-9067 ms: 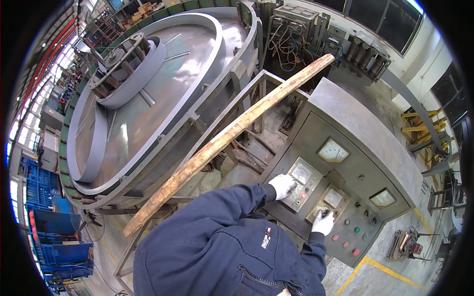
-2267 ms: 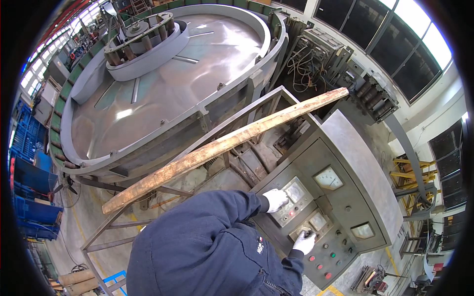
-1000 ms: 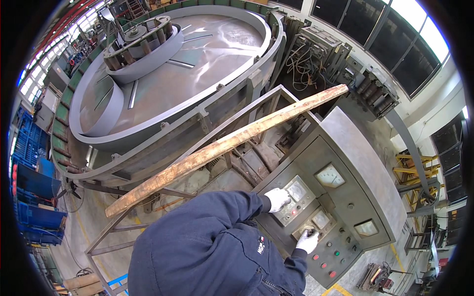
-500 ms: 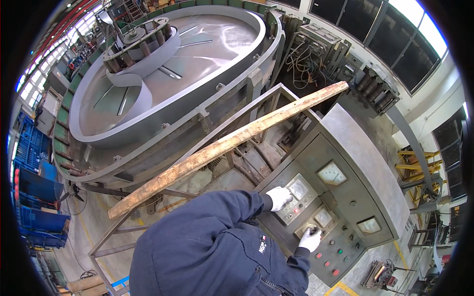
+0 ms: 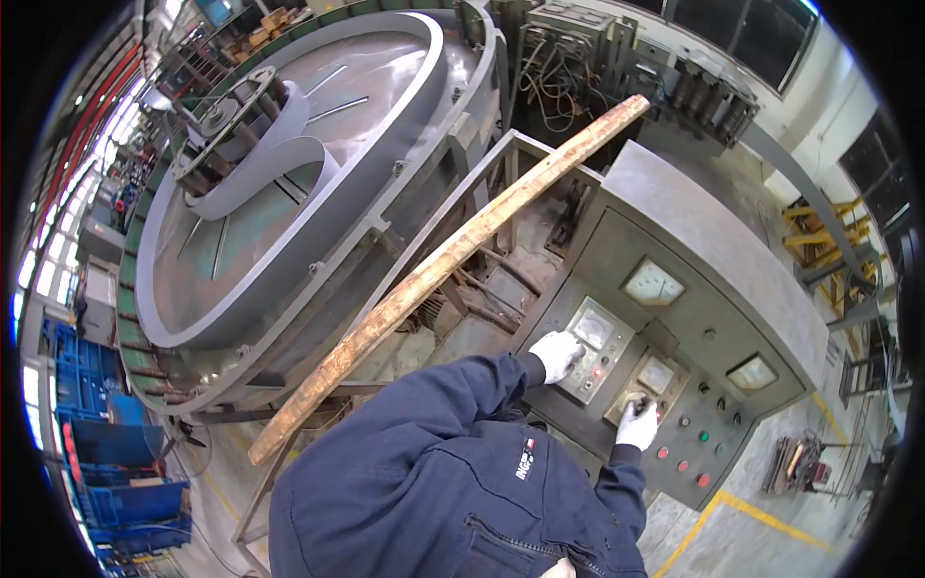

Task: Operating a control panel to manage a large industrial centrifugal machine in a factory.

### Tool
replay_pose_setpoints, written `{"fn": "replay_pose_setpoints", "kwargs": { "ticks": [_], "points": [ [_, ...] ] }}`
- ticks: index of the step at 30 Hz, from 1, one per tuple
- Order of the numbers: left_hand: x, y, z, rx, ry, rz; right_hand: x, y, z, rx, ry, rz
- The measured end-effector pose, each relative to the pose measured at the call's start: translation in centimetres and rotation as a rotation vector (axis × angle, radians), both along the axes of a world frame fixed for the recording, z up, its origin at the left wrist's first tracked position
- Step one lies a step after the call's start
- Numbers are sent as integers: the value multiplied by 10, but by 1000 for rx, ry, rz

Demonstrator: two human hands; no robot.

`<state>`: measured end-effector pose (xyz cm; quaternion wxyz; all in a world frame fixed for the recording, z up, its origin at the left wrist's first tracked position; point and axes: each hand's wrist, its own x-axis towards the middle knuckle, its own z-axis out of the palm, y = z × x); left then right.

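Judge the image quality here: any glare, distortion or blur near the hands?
Head view: fisheye bending curves the grey control cabinet, with black at the rim; head view: windows at far left wash out white; head view: left hand and right hand show no obvious motion blur.

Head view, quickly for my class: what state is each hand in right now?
Left hand: fingers curled at the console; whether it grips anything cannot be told.
Right hand: closed, fingers on a dark knob.
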<state>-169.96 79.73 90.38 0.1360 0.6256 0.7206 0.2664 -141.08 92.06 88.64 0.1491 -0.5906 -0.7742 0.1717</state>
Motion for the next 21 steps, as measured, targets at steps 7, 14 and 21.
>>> {"fn": "replay_pose_setpoints", "kwargs": {
  "ticks": [7,14,21],
  "points": [
    [-1,3,13,-17,7,-34,0,-1,0,64,1,8],
    [-3,2,7,-3,15,-42,3,2,-5,46,-30,9],
    [-4,3,10,-46,22,-64,-1,1,2,-14,-32,-13]
  ]
}}
